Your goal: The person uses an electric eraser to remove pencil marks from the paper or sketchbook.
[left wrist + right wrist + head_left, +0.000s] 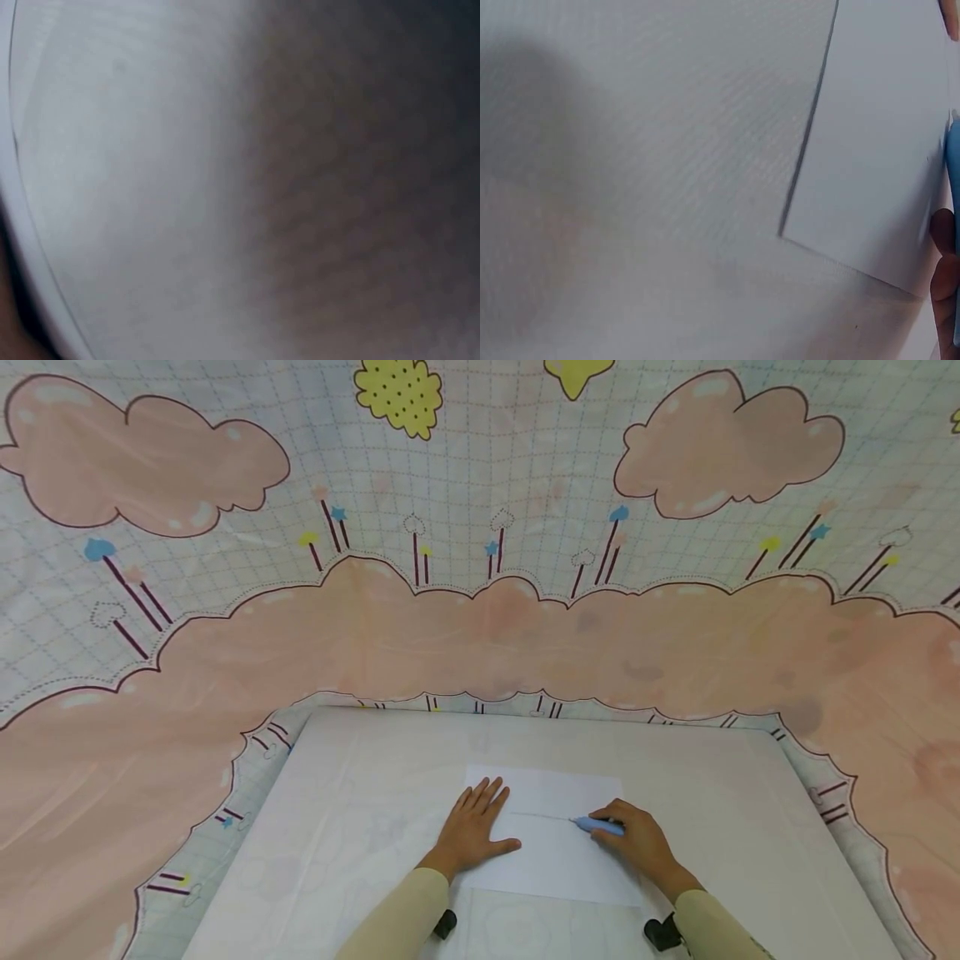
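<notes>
A white sheet of paper point(555, 868) lies on the white table, with a thin, nearly straight line point(536, 815) across its upper part. My left hand point(472, 831) rests on the sheet's left side, fingers spread and thumb pointing right. In my right hand point(641, 839) I pinch a blue pen point(600, 825), its tip at the line's right end. The right wrist view catches the pen point(953, 157) and my fingertips point(944, 285) only at its right edge, beside the paper point(870, 150). A blurred pale and dark surface fills most of the left wrist view; I cannot make out my left fingers there.
A pale translucent sheet point(555, 927) lies just below the paper, near the front of the table point(360, 827). Small black devices sit at my left wrist point(446, 924) and right wrist point(663, 933). A patterned curtain point(480, 643) with printed clouds surrounds the table.
</notes>
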A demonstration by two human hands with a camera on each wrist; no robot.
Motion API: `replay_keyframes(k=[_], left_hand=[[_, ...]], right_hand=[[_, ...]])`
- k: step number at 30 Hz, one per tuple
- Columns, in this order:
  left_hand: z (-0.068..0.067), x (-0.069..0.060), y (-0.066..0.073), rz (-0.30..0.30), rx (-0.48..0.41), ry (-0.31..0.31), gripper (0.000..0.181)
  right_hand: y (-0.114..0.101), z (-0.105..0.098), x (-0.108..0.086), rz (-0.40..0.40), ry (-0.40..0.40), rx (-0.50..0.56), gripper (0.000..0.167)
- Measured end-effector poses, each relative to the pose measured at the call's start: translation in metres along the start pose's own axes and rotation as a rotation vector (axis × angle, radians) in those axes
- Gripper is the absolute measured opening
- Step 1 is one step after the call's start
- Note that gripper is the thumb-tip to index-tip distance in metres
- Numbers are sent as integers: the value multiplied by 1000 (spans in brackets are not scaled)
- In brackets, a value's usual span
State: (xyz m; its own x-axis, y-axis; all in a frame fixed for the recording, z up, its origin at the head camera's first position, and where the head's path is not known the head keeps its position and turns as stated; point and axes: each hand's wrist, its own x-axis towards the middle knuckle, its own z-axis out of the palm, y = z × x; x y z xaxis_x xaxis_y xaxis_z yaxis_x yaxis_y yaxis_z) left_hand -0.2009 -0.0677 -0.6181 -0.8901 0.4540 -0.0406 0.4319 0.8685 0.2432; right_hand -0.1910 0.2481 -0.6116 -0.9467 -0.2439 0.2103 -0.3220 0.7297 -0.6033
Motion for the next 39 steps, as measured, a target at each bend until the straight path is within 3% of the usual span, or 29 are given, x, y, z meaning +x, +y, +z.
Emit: replay_keyframes(k=[12, 19, 27, 39], left_hand=[[11, 3, -5, 2, 18, 13, 96], [19, 5, -8, 28, 13, 66, 96], [14, 4, -6, 17, 10, 41, 96], [19, 6, -10, 21, 42, 54, 98]], right_hand=[[-2, -4, -2, -45, -19, -3, 25], [-1, -1, 0, -56, -28, -11, 25], [-2, -1, 3, -61, -40, -16, 25], [-5, -15, 2, -36, -99, -55, 23]])
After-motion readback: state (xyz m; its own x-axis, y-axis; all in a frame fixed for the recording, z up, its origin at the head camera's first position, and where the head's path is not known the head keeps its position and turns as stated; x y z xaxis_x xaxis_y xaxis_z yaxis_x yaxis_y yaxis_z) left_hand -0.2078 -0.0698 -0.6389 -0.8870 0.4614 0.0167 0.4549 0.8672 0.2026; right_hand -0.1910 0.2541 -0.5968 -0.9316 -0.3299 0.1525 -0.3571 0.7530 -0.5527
